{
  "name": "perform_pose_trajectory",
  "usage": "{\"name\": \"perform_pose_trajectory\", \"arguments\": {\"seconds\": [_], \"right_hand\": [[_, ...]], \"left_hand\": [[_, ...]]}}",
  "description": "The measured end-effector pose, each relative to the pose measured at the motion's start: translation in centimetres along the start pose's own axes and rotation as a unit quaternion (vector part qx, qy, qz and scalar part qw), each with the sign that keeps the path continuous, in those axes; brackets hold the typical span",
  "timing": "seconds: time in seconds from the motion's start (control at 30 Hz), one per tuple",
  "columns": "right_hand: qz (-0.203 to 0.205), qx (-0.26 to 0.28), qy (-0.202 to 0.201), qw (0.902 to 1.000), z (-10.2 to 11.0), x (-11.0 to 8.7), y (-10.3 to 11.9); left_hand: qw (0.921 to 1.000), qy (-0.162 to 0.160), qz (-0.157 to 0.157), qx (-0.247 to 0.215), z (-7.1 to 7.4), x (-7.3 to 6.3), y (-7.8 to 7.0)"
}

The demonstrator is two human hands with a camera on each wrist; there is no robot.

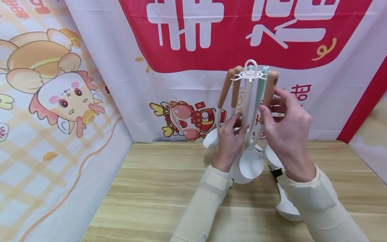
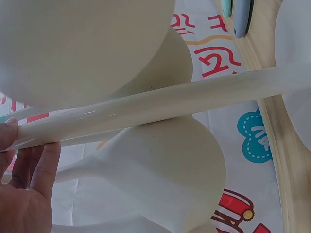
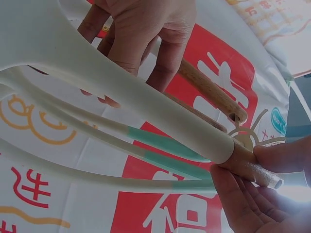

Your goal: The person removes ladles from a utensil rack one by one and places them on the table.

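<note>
A white utensil stand (image 1: 248, 97) rises from the table, with a loop on top and a ring of hooks. Around its pole (image 2: 146, 106) my left hand (image 1: 230, 139) closes its fingers below the hooks. My right hand (image 1: 288, 126) pinches the brown wooden handle (image 1: 270, 87) of a white spoon (image 1: 252, 164) beside the hook ring. In the right wrist view, thumb and fingers hold that handle (image 3: 245, 162) near its end. Whether its hole sits on a hook is hidden. Other wooden-handled utensils (image 1: 226, 89) and green-handled ones (image 3: 167, 144) hang round the pole.
On the table (image 1: 157, 188), a white-headed utensil (image 1: 288, 209) lies beside my right forearm, partly covered. Teal and grey handles (image 2: 241, 17) show by the table edge in the left wrist view. Printed cloth (image 1: 187, 84) hangs close behind the stand.
</note>
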State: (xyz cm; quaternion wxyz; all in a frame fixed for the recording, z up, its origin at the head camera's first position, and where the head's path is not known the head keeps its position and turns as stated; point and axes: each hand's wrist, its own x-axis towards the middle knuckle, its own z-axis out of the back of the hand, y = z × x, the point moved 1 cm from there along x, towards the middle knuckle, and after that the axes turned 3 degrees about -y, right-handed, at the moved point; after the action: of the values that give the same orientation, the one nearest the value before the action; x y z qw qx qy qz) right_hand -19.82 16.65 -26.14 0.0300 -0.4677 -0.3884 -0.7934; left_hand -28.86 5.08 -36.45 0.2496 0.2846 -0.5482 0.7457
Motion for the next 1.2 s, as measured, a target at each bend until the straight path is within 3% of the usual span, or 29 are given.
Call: {"name": "perform_pose_trajectory", "arguments": {"seconds": [0.23,0.57,0.87,1.03,1.2], "right_hand": [[-0.007,0.002,-0.004,1.0,0.6,0.0,-0.2],[-0.014,-0.011,0.0,0.9998,1.6,-0.3,-1.0],[-0.019,-0.026,0.001,0.9995,2.8,0.2,-2.7],[-0.027,-0.069,-0.003,0.9972,4.0,0.8,-4.1],[-0.08,-0.146,0.03,0.9856,5.4,1.7,-6.2]], "left_hand": [[1.0,0.001,0.005,-0.007,0.0,0.1,0.0],[0.9997,-0.016,-0.019,0.001,0.0,0.1,0.3],[0.9996,-0.015,-0.023,0.0,0.0,0.1,0.6],[0.9998,-0.013,-0.017,-0.006,0.0,0.1,0.4],[0.9999,-0.01,-0.008,-0.008,0.0,0.0,0.2]]}}
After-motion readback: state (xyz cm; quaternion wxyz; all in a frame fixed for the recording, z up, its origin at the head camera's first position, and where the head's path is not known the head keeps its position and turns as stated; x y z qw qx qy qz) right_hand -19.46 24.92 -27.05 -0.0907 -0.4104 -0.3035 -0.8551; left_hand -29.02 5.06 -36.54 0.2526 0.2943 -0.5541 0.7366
